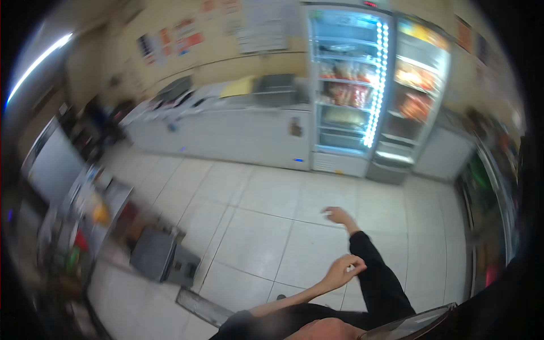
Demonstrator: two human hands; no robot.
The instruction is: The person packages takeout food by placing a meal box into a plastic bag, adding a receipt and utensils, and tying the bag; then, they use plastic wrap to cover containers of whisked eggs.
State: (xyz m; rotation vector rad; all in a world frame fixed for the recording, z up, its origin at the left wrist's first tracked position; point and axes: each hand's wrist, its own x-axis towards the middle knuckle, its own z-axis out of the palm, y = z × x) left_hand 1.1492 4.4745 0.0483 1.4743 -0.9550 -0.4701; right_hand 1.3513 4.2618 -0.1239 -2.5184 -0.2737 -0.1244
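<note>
My left hand (343, 270) reaches in from the lower left, its forearm bare below a black sleeve. Its fingers curl towards the thumb around a small gap, and I see nothing held there. Beyond it, my right hand (338, 214) hangs over the white tiled floor (255, 238) at the end of a black-sleeved arm. The fingers of that hand are loosely bent and a little apart, with no object visible in them. Neither hand touches anything around it.
A long white chest freezer (229, 136) runs along the far wall, bearing a grey crate (274, 89) and papers. Two lit glass-door refrigerators (342, 85) (414, 93) stand beside it. At left are a cluttered metal table (121, 193) and a grey boxy appliance (153, 253). A glass-fronted cabinet (488, 212) stands right.
</note>
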